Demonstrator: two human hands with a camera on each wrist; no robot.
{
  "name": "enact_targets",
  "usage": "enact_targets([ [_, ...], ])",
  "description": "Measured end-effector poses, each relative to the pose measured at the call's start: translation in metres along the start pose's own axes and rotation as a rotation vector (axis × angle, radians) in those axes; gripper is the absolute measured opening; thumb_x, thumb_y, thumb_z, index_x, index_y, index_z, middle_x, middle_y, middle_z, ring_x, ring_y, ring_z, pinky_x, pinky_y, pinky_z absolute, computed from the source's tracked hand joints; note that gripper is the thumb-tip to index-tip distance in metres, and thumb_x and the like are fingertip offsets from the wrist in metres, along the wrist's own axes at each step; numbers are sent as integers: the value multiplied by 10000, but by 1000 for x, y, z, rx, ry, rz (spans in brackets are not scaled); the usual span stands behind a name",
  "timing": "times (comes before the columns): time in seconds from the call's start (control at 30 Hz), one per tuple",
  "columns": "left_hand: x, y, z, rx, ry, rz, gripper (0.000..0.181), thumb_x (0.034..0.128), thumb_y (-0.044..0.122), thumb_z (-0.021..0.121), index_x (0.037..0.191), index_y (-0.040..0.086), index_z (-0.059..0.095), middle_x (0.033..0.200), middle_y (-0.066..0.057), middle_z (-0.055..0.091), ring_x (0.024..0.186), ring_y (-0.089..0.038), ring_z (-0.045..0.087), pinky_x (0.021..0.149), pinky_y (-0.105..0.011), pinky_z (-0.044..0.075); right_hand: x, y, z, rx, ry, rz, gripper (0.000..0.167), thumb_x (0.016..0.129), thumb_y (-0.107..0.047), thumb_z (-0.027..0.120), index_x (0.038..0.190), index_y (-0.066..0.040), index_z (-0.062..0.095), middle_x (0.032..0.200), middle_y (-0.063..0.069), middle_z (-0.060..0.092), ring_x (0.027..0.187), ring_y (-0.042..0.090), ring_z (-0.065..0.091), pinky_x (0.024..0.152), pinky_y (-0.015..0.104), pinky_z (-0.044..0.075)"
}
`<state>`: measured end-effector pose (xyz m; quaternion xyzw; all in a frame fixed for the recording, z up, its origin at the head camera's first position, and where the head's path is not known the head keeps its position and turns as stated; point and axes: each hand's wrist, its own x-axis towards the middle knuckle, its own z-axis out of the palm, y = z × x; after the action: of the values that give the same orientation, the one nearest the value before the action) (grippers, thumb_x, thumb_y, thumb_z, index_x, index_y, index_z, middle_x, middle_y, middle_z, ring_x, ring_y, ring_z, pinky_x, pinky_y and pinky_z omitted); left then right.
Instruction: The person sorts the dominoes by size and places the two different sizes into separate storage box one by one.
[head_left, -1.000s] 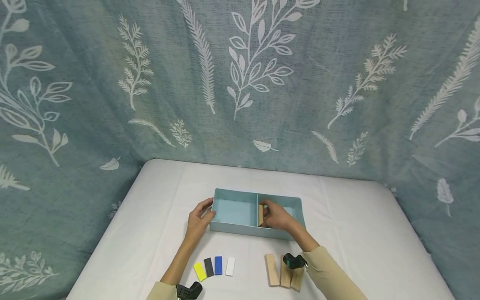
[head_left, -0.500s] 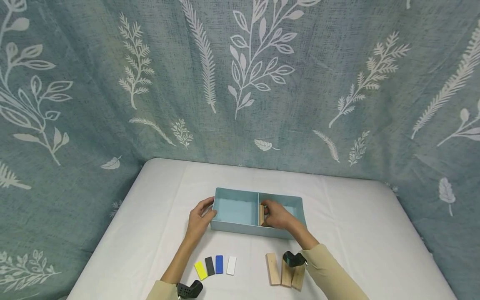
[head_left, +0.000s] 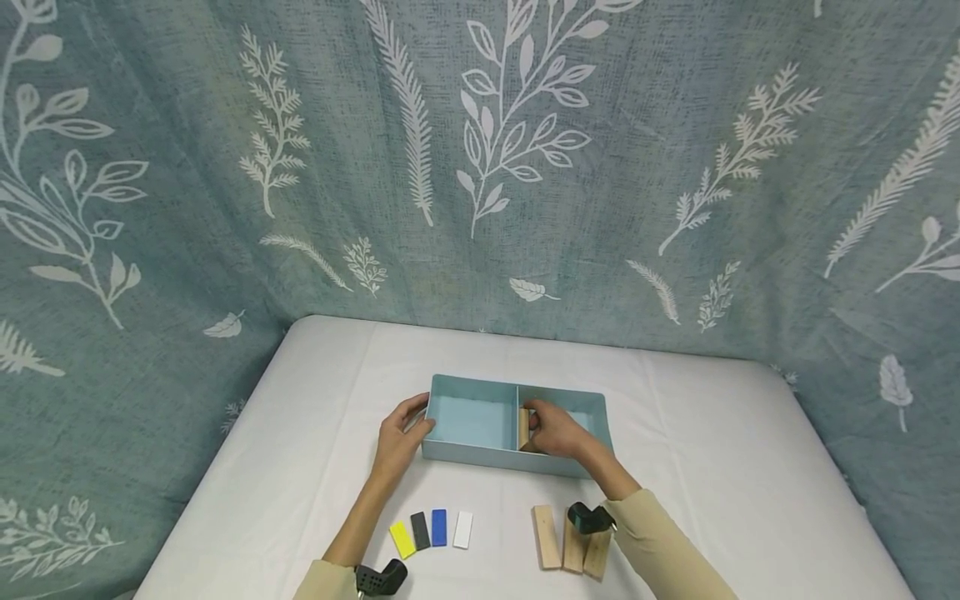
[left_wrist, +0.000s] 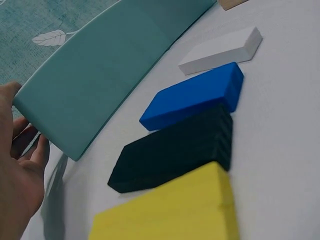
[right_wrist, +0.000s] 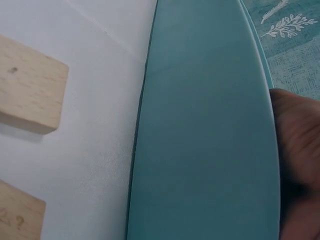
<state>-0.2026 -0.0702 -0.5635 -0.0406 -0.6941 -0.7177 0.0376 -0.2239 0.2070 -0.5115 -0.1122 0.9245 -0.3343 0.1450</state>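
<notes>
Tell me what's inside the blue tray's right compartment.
A wooden block beside the divider, gripped by the right hand, and some bare floor. The hand and front wall cover the rest, so what lies there can't be seen.

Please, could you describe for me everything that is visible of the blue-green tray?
The tray is long, rectangular, open-topped and pale blue-green, with low, smooth walls; it looks like plastic, though that is uncertain. A divider splits it crosswise into two compartments of similar size. It sits flat, open side up, on the white-covered table. The left hand holds its left end. The right hand reaches into the right compartment, holding a wooden block beside the divider.
</notes>
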Motion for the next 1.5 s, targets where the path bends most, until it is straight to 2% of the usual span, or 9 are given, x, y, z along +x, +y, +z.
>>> enact_targets([
  [0.1,1,3,1,-3,-5,-17,467,898,-10,621,1356,-30,533,1421,-195,506,1365,-333,432,1076,-271,403,-2,1,-3,25,-1,-2,747,700,10,815,1348,134,463,921,104,598,730,168,539,655,323,499],
  [0.33,-8,37,3,25,-32,-21,468,894,-34,604,1344,-112,501,1409,-269,488,1357,-401,423,1096,-367,393,-17,3,-14,65,44,-36,814,732,-105,858,1386,128,432,999,153,587,789,162,573,687,338,511],
  [0.43,-7,35,3,18,-29,-17,461,893,-39,606,1337,-114,505,1404,-273,491,1354,-405,425,1097,-375,391,-27,3,-21,82,62,-44,825,752,-135,849,1403,125,414,1043,173,569,840,196,567,701,346,497],
  [0.67,1,6,0,18,-10,-14,467,900,-4,627,1353,-56,525,1419,-222,499,1356,-369,434,1085,-317,402,-51,6,-36,149,131,-51,807,780,-145,834,1429,82,411,1088,183,555,930,245,574,703,342,499],
  [0.8,-2,-1,-4,12,11,-13,457,887,0,641,1334,-33,552,1401,-193,524,1346,-349,453,1069,-296,413,-66,10,-40,160,165,-76,796,791,-161,836,1433,62,420,1042,135,548,908,224,564,707,314,523],
  [1.07,-2,0,-3,33,-3,-31,456,885,32,646,1333,6,566,1400,-152,537,1341,-309,466,1045,-233,424,-101,15,-55,180,239,-112,771,796,-191,842,1424,14,444,1018,54,528,876,261,561,683,265,522],
  [1.27,1,2,0,39,8,-24,462,878,31,646,1333,5,566,1393,-150,543,1334,-312,473,1041,-237,430,-123,15,-60,174,249,-125,732,780,-172,854,1392,-15,483,1030,49,535,876,254,566,664,252,528],
  [1.5,3,1,-2,42,-4,-28,477,874,33,652,1340,5,558,1404,-156,533,1343,-323,461,1042,-245,429,-149,18,-62,136,253,-40,744,747,-203,878,1371,-39,506,1034,29,533,862,194,551,641,235,512],
])
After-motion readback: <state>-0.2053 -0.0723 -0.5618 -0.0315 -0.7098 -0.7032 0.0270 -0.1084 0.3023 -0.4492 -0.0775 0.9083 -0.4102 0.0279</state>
